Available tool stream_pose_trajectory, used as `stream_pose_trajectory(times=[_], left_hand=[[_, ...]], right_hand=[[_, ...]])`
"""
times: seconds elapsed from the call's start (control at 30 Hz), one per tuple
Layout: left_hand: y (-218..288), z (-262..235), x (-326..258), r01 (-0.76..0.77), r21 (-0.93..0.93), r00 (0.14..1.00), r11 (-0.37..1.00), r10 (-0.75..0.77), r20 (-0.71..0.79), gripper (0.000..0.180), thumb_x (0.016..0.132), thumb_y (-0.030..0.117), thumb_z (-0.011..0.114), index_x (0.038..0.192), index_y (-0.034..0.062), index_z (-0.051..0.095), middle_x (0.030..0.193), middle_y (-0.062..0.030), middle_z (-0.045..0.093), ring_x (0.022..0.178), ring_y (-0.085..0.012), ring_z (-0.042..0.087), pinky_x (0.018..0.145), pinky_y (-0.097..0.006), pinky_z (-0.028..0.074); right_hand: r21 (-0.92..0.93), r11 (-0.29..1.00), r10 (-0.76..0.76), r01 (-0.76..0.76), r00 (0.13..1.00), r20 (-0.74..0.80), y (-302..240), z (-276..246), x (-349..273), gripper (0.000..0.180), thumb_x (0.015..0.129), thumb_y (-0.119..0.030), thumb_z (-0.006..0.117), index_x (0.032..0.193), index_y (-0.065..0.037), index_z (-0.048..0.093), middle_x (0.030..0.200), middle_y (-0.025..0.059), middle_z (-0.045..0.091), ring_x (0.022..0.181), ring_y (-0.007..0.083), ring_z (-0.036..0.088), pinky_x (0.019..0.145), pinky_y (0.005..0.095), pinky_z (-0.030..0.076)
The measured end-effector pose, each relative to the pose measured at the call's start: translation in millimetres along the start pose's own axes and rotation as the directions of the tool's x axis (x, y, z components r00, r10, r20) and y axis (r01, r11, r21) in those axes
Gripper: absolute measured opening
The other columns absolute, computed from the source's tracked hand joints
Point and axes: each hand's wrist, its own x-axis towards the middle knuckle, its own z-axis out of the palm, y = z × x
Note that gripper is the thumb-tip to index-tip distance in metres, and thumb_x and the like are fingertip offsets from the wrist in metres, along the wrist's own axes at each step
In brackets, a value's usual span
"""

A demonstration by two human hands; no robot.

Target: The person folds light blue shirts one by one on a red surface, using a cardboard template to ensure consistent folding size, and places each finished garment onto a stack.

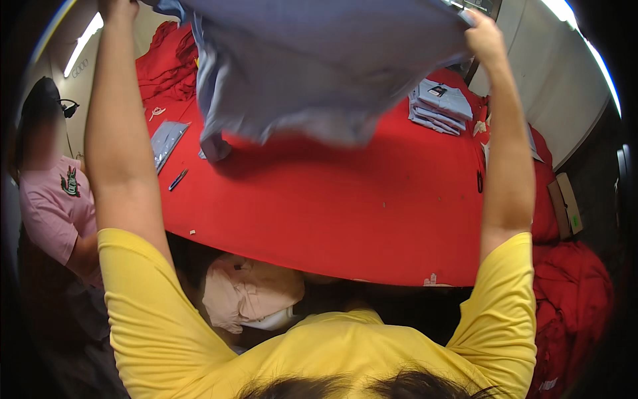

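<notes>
A light blue shirt (319,73) hangs spread out in the air over the red table, its lower part slightly blurred. My right hand (484,38), raised at the upper right, is closed on the shirt's edge. At the upper left my left hand (119,8) is lifted just as high, curled by the cloth at the shirt's other side; the top of the picture cuts most of it off. One end of the shirt droops at the left, close to the table surface. The shirt's upper part lies outside the view.
The red-covered table (319,213) bears folded blue shirts (440,106), a bagged garment (167,143), a pen (178,180) and bunched red cloth (166,63). Pale pink clothes (249,289) lie below its near edge. A person in pink (56,206) is at the left; a box (565,206) is at right.
</notes>
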Motion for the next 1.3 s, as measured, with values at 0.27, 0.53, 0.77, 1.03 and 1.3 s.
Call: stream_pose_trajectory(times=[0.27, 0.53, 0.77, 1.03, 1.3], left_hand=[[75, -42, -174, 0.024, 0.213, 0.998, 0.977, -0.035, 0.050, 0.032, 0.086, 0.013, 0.067, 0.115, 0.0015, 0.056, 0.101, -0.0083, 0.065, 0.092, -0.0168, 0.062, 0.081, -0.030, 0.050], [28, -159, -457, 0.649, 0.358, 0.652, 0.671, -0.733, 0.193, 0.050, 0.086, -0.003, 0.060, 0.132, 0.0006, 0.043, 0.099, -0.0058, 0.063, 0.100, -0.0133, 0.058, 0.093, -0.028, 0.043], [70, -179, -545, 0.544, 0.807, 0.001, 0.228, -0.963, 0.271, 0.044, 0.081, 0.005, 0.069, 0.123, 0.0000, 0.057, 0.087, -0.0037, 0.067, 0.078, -0.0074, 0.059, 0.071, -0.022, 0.046], [-4, -190, -574, -0.146, 0.982, 0.685, -0.119, -0.729, 0.013, 0.051, 0.083, 0.046, 0.066, 0.108, 0.0013, 0.062, 0.105, -0.0203, 0.065, 0.097, -0.0356, 0.062, 0.085, -0.045, 0.048], [-32, -233, -569, 0.079, 0.989, 0.624, -0.126, -0.767, -0.148, 0.032, 0.078, 0.032, 0.066, 0.084, 0.0020, 0.058, 0.080, -0.0218, 0.060, 0.079, -0.0368, 0.061, 0.072, -0.045, 0.047]], right_hand=[[0.196, 0.980, -0.004, -0.009, 0.998, 0.067, 40, -134, -84, 0.036, 0.078, 0.001, 0.040, 0.104, 0.004, 0.064, 0.092, 0.0063, 0.066, 0.086, 0.0142, 0.057, 0.079, 0.0249, 0.045], [0.091, 0.967, 0.196, -0.236, 0.928, 0.318, 71, -173, -335, 0.051, 0.068, 0.019, 0.037, 0.107, 0.003, 0.066, 0.103, 0.0088, 0.060, 0.099, 0.0167, 0.058, 0.089, 0.0269, 0.044], [-0.278, 0.943, 0.312, -0.182, 0.773, 0.552, 111, -169, -485, 0.053, 0.065, 0.016, 0.047, 0.110, -0.004, 0.067, 0.109, 0.0145, 0.059, 0.109, 0.0305, 0.054, 0.095, 0.0365, 0.043], [-0.063, 0.941, 0.303, -0.332, 0.746, 0.593, 131, -76, -468, 0.039, 0.092, -0.022, 0.057, 0.123, 0.000, 0.056, 0.136, 0.0207, 0.049, 0.128, 0.0353, 0.044, 0.106, 0.0390, 0.033], [-0.639, 0.730, 0.538, -0.243, 0.780, 0.319, 171, -6, -489, 0.050, 0.095, -0.035, 0.049, 0.138, -0.008, 0.045, 0.146, 0.0177, 0.038, 0.138, 0.0307, 0.031, 0.113, 0.0503, 0.019]])
